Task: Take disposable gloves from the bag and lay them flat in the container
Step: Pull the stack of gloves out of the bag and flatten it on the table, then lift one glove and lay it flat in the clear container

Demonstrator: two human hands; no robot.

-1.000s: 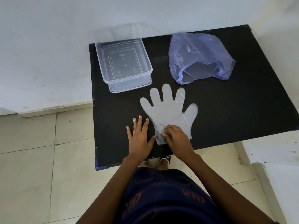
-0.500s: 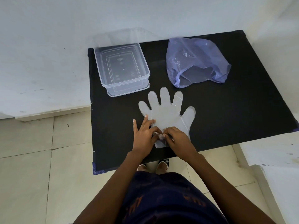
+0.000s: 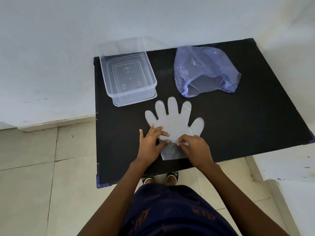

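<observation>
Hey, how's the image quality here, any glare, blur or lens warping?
Head view: soft, even light and sharp focus; wide-angle bending bows the black table edges; faint sheen on the clear container and purple bag; the transparent glove reads pale grey; no motion blur on either hand.

On the table [image 3: 238, 133], the container [image 3: 128, 79] sits at the back left and the bag [image 3: 204, 70] at the back right — well apart. The glove [image 3: 173, 123] lies in front, between them, both hands on its near end — left hand [image 3: 150, 143], right hand [image 3: 196, 149].
</observation>
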